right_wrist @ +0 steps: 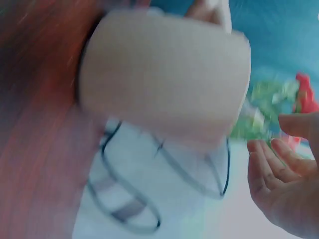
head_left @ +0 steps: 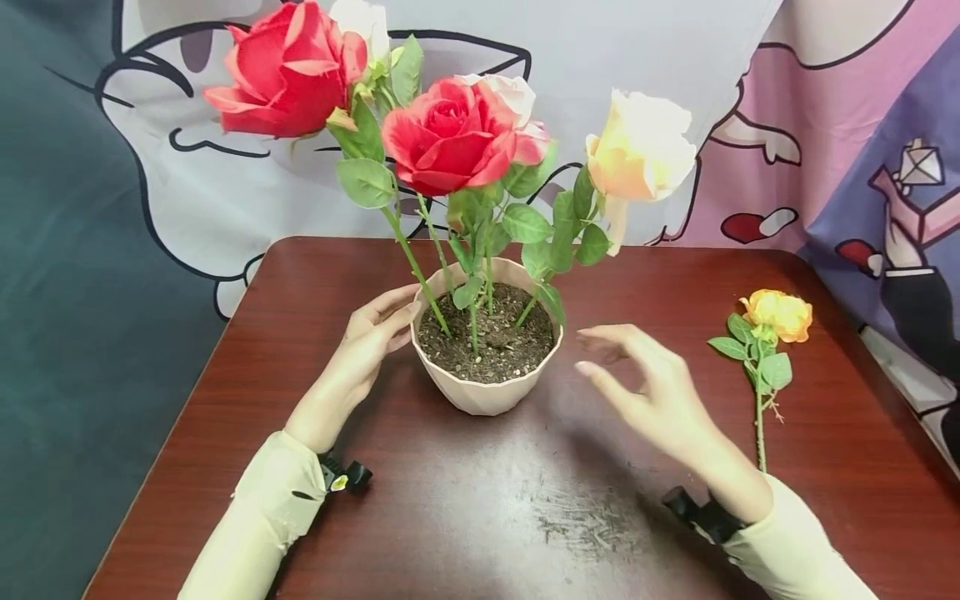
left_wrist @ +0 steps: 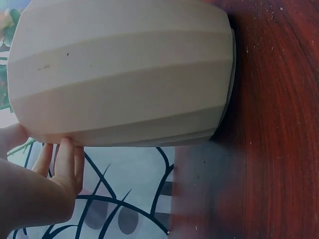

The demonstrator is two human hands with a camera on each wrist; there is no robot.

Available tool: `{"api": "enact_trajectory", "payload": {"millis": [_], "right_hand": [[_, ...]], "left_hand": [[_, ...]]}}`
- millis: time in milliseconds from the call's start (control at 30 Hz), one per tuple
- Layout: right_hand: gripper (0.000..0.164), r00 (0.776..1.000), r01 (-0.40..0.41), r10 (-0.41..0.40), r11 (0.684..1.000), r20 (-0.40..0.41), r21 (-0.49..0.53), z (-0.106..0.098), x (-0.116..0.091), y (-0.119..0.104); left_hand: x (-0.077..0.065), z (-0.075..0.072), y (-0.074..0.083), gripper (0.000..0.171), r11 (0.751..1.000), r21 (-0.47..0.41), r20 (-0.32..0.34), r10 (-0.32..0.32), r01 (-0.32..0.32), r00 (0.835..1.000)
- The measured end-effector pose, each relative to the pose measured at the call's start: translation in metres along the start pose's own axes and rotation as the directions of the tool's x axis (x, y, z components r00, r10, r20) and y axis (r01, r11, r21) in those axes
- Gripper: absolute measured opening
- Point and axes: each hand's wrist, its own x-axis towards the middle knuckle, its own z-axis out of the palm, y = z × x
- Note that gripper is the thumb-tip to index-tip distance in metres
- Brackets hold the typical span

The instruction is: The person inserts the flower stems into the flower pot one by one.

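Pale sleeves with black wrist straps enter at the bottom of the head view, one on each forearm. Left hand (head_left: 367, 337) rests against the left side of the flowerpot (head_left: 486, 392), its straight fingers (head_left: 393, 321) laid on the rim and outer wall; the left wrist view confirms contact, with fingers (left_wrist: 65, 164) pressed flat along the ribbed beige wall (left_wrist: 124, 74) and not curled round it. Right hand (head_left: 645, 383) hovers just beside the pot's right side, apart from it, fingers spread and relaxed, holding nothing; the right wrist view is blurred but shows the open palm and fingers (right_wrist: 271, 169) clear of the pot wall (right_wrist: 164, 74). Flowerpot stands upright near the middle of the dark red-brown surface (head_left: 525, 517), filled with dark soil (head_left: 495, 337). Planted in the soil are several artificial stems: a red rose (head_left: 288, 71) at upper left, a second red rose (head_left: 450, 133) near centre with a pale pink bloom touching it behind, a white bloom partly cut off at the top edge, and a cream-and-yellow rose (head_left: 637, 154) leaning to the right. Green leaves (head_left: 525, 223) cluster above the rim. A single orange-yellow rose (head_left: 776, 315) with a short leafy stem lies flat on the surface, well apart from the pot, to the right of the right hand. Scuffed, pale marks show on the surface near the front edge. A printed cartoon cloth (head_left: 825, 125) hangs behind.
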Motion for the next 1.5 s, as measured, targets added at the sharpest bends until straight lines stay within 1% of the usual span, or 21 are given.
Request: {"api": "enact_trajectory", "payload": {"millis": [133, 267, 333, 433, 500, 567, 667, 767, 800, 833, 900, 933, 967, 1033, 1100, 1233, 1300, 1433, 1500], "right_hand": [[0.051, 0.993, -0.1, 0.097, 0.994, -0.06, -0.051, -0.027, -0.012, 0.019], [0.057, 0.969, -0.229, 0.217, 0.968, -0.115, -0.104, -0.052, -0.024, 0.042], [0.056, 0.951, -0.295, 0.276, 0.945, -0.138, -0.14, -0.063, -0.032, 0.053], [0.054, 0.918, -0.388, 0.363, 0.906, -0.161, -0.169, -0.076, -0.046, 0.069], [0.053, 0.897, -0.436, 0.409, 0.882, -0.166, -0.179, -0.082, -0.056, 0.078], [0.052, 0.886, -0.46, 0.432, 0.867, -0.17, -0.191, -0.087, -0.065, 0.085], [0.052, 0.872, -0.487, 0.459, 0.841, -0.168, -0.235, -0.094, -0.077, 0.095], [0.054, 0.847, -0.528, 0.517, 0.795, -0.123, -0.298, -0.102, -0.089, 0.108], [0.055, 0.835, -0.541, 0.541, 0.778, -0.097, -0.319, -0.106, -0.093, 0.113], [0.056, 0.818, -0.558, 0.572, 0.758, -0.068, -0.337, -0.11, -0.098, 0.118], [0.058, 0.775, -0.587, 0.631, 0.716, -0.008, -0.377, -0.116, -0.107, 0.128], [0.059, 0.758, -0.592, 0.652, 0.701, 0.021, -0.397, -0.118, -0.113, 0.133], [0.06, 0.734, -0.601, 0.677, 0.685, 0.055, -0.412, -0.12, -0.118, 0.137], [0.061, 0.688, -0.615, 0.717, 0.657, 0.108, -0.436, -0.122, -0.126, 0.144], [0.061, 0.657, -0.619, 0.739, 0.641, 0.147, -0.454, -0.123, -0.131, 0.149], [0.059, 0.618, -0.629, 0.765, 0.619, 0.181, -0.47, -0.124, -0.136, 0.153], [0.057, 0.594, -0.63, 0.778, 0.609, 0.206, -0.482, -0.124, -0.136, 0.153], [0.053, 0.557, -0.625, 0.789, 0.603, 0.257, -0.496, -0.122, -0.137, 0.151], [0.049, 0.543, -0.632, 0.796, 0.598, 0.268, -0.493, -0.121, -0.138, 0.149]], "left_hand": [[0.0, -0.001, 0.002, 0.047, 1.0, 0.008, 0.01, 0.005, -0.005, 1.0], [0.001, 0.0, 0.004, 0.047, 1.0, 0.011, 0.016, 0.012, -0.012, 1.0], [0.002, 0.0, 0.004, 0.047, 1.0, 0.008, 0.014, 0.012, -0.013, 1.0], [0.002, 0.0, 0.005, 0.046, 1.0, 0.004, 0.013, 0.015, -0.015, 1.0], [0.003, 0.0, 0.005, 0.046, 1.0, 0.001, 0.015, 0.016, -0.016, 1.0], [0.003, 0.0, 0.004, 0.046, 1.0, -0.004, 0.013, 0.017, -0.017, 1.0], [0.003, -0.001, 0.003, 0.046, 1.0, -0.008, 0.007, 0.02, -0.02, 1.0], [0.002, -0.002, 0.003, 0.046, 1.0, -0.009, 0.001, 0.023, -0.023, 1.0], [0.002, -0.003, 0.003, 0.046, 1.0, -0.007, 0.001, 0.024, -0.024, 1.0], [0.002, -0.003, 0.002, 0.046, 1.0, -0.007, 0.002, 0.023, -0.023, 1.0], [0.002, -0.003, 0.002, 0.047, 1.0, -0.007, 0.005, 0.022, -0.022, 1.0], [0.002, -0.003, 0.001, 0.047, 1.0, -0.008, 0.005, 0.02, -0.02, 1.0], [0.001, -0.003, 0.0, 0.046, 1.0, -0.01, 0.005, 0.02, -0.02, 1.0], [0.001, -0.003, -0.001, 0.045, 1.0, -0.016, 0.005, 0.02, -0.02, 1.0], [0.001, -0.003, -0.002, 0.044, 0.999, -0.022, 0.002, 0.023, -0.023, 1.0], [0.001, -0.003, -0.003, 0.044, 0.999, -0.028, 0.002, 0.024, -0.024, 1.0], [0.001, -0.003, -0.002, 0.045, 0.999, -0.025, 0.005, 0.02, -0.02, 1.0], [0.001, -0.002, -0.002, 0.046, 1.0, -0.019, 0.015, 0.014, -0.013, 1.0], [0.002, -0.001, -0.003, 0.046, 1.0, -0.017, 0.02, 0.016, -0.016, 1.0]]}}
